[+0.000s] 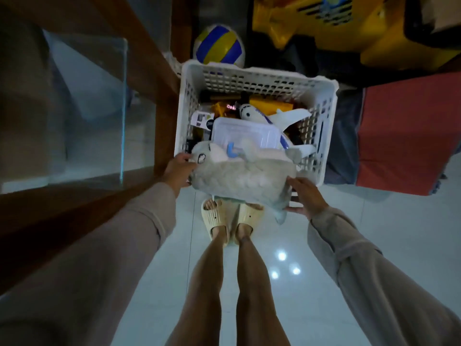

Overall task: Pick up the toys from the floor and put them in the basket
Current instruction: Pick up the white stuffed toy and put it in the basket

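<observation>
A grey and white plush toy (244, 176) lies crosswise over the near rim of the white slotted basket (254, 78). My left hand (178, 172) grips its head end and my right hand (305, 196) holds its tail end from below. Inside the basket sit a clear lidded plastic box (245, 132), a white toy airplane (272, 116) and yellow toys (272, 104). The plush hides the basket's front wall.
A wooden table with a glass top (99, 101) stands close on the left. A yellow, blue and white ball (219, 44) lies behind the basket. A yellow ride-on toy (336, 28) and a red cloth box (406, 136) are on the right. My slippered feet (232, 218) stand on glossy tiles.
</observation>
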`<action>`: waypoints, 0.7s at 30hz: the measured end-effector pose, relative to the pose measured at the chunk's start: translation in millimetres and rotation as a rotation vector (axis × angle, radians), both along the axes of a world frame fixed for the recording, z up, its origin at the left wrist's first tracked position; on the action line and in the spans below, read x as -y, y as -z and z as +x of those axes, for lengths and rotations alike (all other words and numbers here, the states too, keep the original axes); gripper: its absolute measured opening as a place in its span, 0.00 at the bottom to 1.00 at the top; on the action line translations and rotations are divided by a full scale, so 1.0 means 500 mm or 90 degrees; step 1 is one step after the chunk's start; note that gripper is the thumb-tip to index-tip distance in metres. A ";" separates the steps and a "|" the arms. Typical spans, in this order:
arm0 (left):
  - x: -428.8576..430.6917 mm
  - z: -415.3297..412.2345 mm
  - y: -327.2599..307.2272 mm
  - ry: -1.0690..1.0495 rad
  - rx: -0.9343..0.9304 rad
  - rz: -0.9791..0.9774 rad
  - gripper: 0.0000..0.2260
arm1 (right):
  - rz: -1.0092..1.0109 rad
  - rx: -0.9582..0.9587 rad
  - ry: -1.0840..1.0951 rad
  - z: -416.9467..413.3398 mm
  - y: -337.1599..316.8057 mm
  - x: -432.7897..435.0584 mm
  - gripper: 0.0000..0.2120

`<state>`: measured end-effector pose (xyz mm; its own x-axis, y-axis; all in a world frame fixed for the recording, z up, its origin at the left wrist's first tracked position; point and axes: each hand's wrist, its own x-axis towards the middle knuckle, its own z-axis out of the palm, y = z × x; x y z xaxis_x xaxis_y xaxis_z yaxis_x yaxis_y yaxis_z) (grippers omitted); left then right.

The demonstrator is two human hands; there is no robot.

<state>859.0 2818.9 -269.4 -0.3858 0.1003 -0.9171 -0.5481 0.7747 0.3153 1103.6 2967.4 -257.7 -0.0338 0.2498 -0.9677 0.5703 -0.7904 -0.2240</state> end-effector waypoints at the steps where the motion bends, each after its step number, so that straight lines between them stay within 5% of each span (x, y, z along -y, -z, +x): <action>1: -0.009 -0.015 0.035 0.000 -0.015 0.006 0.18 | 0.003 -0.007 -0.009 -0.018 0.033 -0.007 0.08; 6: -0.033 -0.104 0.173 0.037 -0.101 -0.007 0.19 | 0.032 -0.041 -0.053 -0.127 0.165 -0.046 0.07; 10: -0.047 -0.142 0.237 0.123 -0.144 -0.034 0.21 | 0.041 -0.033 -0.092 -0.186 0.231 -0.069 0.20; 19: -0.079 -0.081 0.255 0.379 -0.232 -0.099 0.23 | 0.022 -0.048 -0.145 -0.155 0.258 -0.066 0.15; 21: -0.080 -0.069 0.232 0.402 -0.220 -0.097 0.24 | 0.050 -0.010 -0.194 -0.148 0.247 -0.061 0.20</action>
<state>824.8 2858.8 -385.4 -0.5666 0.2796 -0.7751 0.1281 0.9591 0.2524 1029.6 2998.0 -381.1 -0.1328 0.3002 -0.9446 0.7744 -0.5634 -0.2879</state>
